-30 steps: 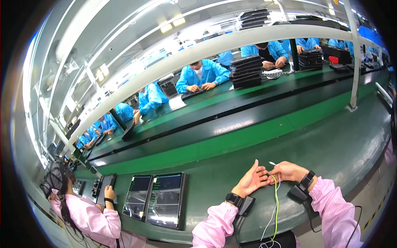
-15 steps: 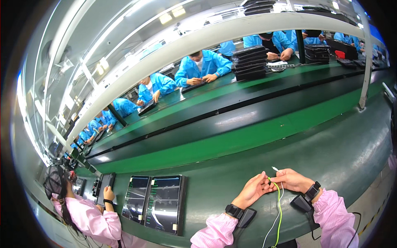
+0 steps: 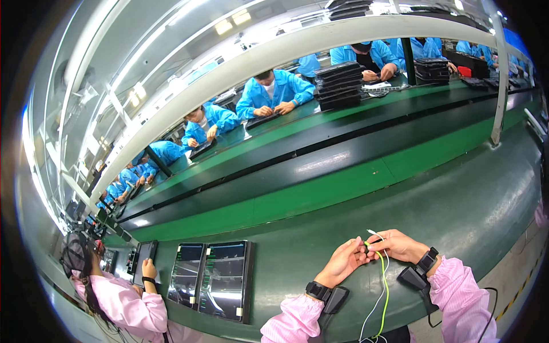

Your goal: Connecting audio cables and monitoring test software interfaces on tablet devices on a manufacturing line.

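My left hand (image 3: 343, 262) and my right hand (image 3: 396, 244) meet over the dark green bench (image 3: 469, 200), fingertips together. Between them they pinch a thin cable bundle (image 3: 382, 286), one strand bright yellow-green and one white, which hangs down toward the lower edge. A short white end sticks up above my right fingers. Both wrists carry black bands with small black boxes, and my sleeves are pink.
Two flat dark panels (image 3: 214, 279) lie side by side on the bench to my left. A person in pink (image 3: 114, 297) at the lower left touches another panel. Across a black conveyor belt (image 3: 320, 163), people in blue coats work beside stacks of black trays (image 3: 338, 86).
The view has tilted, so my hands sit lower and further right in it. They stay joined on the cable ends, with only small finger movement.
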Demonstrator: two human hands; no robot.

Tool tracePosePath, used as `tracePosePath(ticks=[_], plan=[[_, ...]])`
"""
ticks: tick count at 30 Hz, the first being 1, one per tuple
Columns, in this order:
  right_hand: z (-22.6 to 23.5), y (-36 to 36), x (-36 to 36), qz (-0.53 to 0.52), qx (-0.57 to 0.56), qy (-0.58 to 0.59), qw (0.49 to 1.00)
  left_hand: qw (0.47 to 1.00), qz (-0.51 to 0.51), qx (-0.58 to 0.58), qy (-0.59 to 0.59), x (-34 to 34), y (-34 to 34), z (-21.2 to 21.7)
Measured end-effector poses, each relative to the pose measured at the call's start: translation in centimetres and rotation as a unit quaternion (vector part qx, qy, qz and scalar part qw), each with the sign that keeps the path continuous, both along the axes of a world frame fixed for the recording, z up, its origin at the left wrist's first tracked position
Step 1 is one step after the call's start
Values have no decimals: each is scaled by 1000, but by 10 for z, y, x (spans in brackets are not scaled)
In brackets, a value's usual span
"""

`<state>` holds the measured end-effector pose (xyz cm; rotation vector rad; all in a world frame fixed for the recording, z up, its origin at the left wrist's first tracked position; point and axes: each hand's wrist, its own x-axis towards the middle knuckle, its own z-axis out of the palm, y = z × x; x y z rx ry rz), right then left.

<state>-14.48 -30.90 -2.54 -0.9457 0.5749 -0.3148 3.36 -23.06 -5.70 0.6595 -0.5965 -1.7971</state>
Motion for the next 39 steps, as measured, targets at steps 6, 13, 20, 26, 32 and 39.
tracePosePath(ticks=[6,13,20,26,32,39], plan=[[-3,-1,3,14,2,-18,1000,1000,6,-10,3,2,4,3],[-1,1,-1,-16,-30,6,999,1000,-2,-22,-8,-4,2,5],[5,5,1,-17,-40,19,999,1000,-3,-21,-8,-4,4,7],[-1,1,0,-2,-37,0,999,1000,5,-5,-19,-2,2,3],[-2,0,2,18,-22,-4,1000,1000,8,7,-25,0,8,9],[-5,-3,-1,23,-18,-8,1000,1000,-6,-18,-20,-2,4,6]])
